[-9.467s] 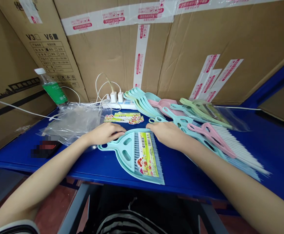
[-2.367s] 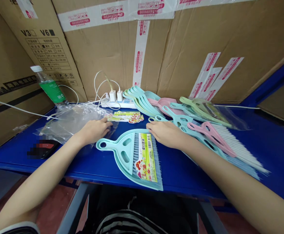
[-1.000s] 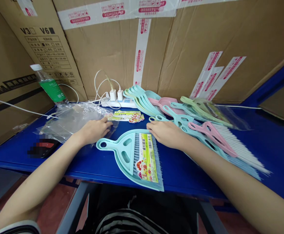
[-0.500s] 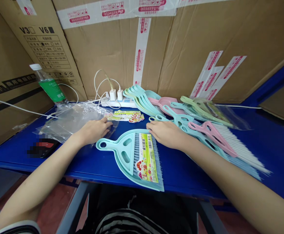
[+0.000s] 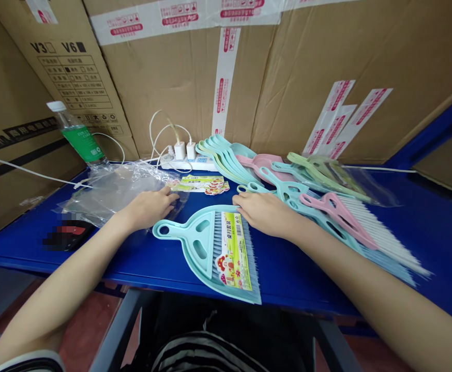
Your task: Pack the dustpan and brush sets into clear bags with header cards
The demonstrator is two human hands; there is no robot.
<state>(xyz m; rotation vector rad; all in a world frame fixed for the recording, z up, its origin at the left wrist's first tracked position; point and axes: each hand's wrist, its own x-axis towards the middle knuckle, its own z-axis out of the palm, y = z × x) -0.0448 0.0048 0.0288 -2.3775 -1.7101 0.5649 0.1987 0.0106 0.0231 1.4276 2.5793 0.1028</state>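
Note:
My left hand (image 5: 148, 208) rests on the right end of a clear plastic bag (image 5: 113, 192), fingers lying on the film. My right hand (image 5: 262, 214) lies with its fingertips on the top rim of a mint-green dustpan (image 5: 198, 243). That dustpan lies flat, with a grey-bristled brush and a printed label (image 5: 234, 258) inside it. Several pastel dustpan-and-brush sets (image 5: 338, 214) in teal, pink and green lie under and beyond my right forearm. A small stack of printed cards (image 5: 198, 184) lies just past my left fingertips.
A white power strip (image 5: 187, 164) with chargers and cables and a green-labelled plastic bottle (image 5: 79, 139) stand at the back of the blue table (image 5: 423, 232). A blurred dark object (image 5: 69, 232) lies at the left. Cardboard boxes (image 5: 160, 93) wall the back.
Compared with the oldest frame, my left hand has shifted left onto the plastic bag, whose end now reaches toward the dustpan. Over the last second, nothing has visibly moved.

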